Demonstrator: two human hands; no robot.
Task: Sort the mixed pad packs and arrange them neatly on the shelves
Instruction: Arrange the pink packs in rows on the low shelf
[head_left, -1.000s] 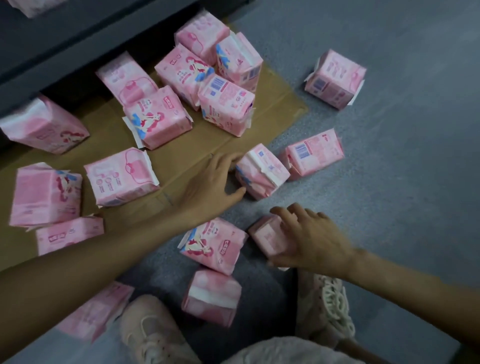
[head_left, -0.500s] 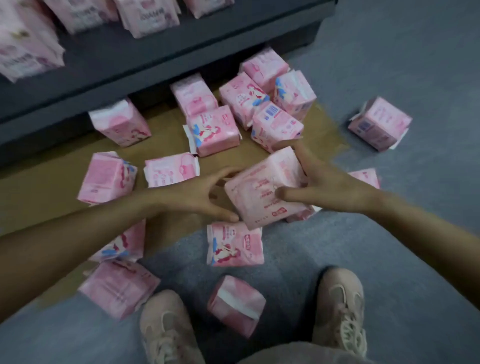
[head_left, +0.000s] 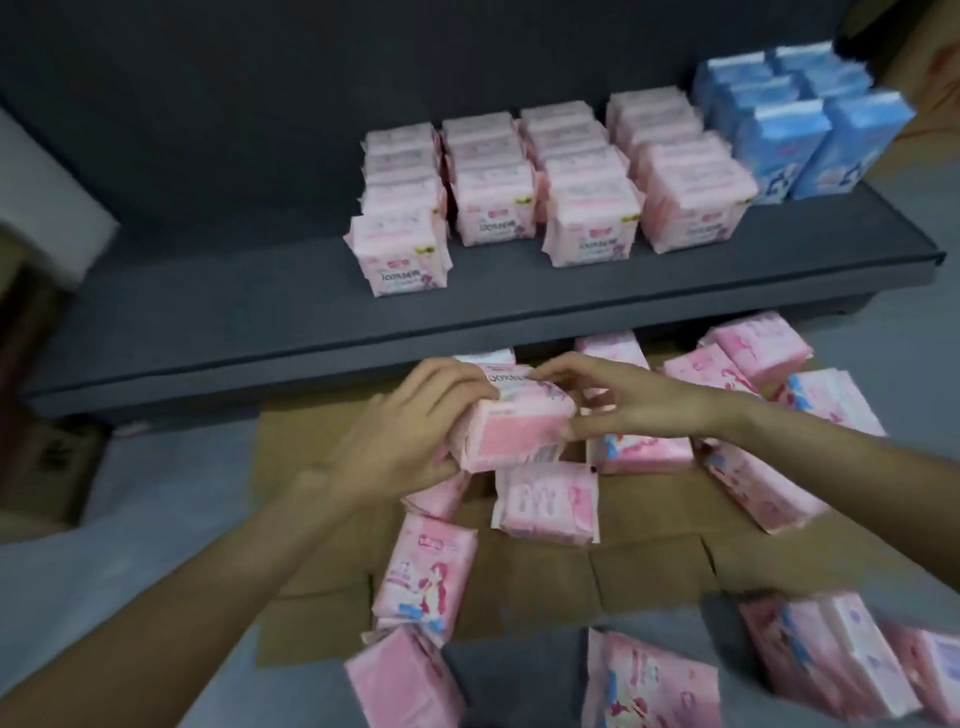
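Observation:
Both hands hold one pink pad pack (head_left: 511, 431) just in front of the dark shelf's front edge (head_left: 467, 332). My left hand (head_left: 410, 426) grips its left side, fingers curled over the top. My right hand (head_left: 618, 400) pinches its right end between thumb and fingers. On the shelf stand several rows of pale pink packs (head_left: 550, 187), front faces toward me, with blue packs (head_left: 800, 119) at the right end. Many loose pink packs (head_left: 545, 501) lie on flattened cardboard (head_left: 649, 561) on the floor below.
The left half of the shelf board (head_left: 208, 291) holds nothing. A brown carton (head_left: 47, 467) sits on the grey floor at the left. More loose pink packs (head_left: 826, 660) lie at the lower right near me.
My hands lifted the pink pack from the floor pile up toward the shelf edge. The view tilted up, so the stocked shelf shows and my shoes dropped out of sight.

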